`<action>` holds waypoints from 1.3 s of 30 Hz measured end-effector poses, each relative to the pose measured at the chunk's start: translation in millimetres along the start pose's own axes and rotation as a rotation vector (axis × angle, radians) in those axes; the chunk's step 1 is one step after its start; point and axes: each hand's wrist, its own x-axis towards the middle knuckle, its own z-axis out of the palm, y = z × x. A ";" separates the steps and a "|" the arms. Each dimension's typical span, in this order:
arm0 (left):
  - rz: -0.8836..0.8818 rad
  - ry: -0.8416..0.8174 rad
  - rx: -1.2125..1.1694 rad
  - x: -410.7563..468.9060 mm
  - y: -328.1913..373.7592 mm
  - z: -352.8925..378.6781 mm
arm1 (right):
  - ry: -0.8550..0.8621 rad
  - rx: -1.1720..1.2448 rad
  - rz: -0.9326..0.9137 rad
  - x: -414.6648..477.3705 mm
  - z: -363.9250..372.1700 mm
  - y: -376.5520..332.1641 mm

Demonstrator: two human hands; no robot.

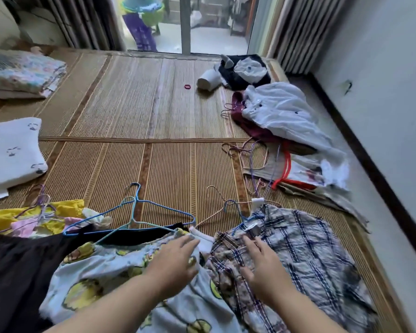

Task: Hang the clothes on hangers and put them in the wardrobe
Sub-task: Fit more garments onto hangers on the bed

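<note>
The left hand (175, 258) is laid flat, fingers spread, on a pale blue garment printed with yellow shapes (111, 280), gripping nothing. The right hand (264, 265) is pressed, open, on a crumpled plaid shirt (310, 255) (both on the woven straw mat (154, 111)). A blue wire hanger (132, 212) is seen just beyond.

A white pillow (10, 152) (dark prints) lies on the woven mat (130, 111), a red hair-tie (187, 87) well beyond.
</note>
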 end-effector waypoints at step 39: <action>-0.350 -0.079 -0.300 108.3 127.2 103.3 | -0.356 -0.045 -0.157 150.9 -99.9 204.1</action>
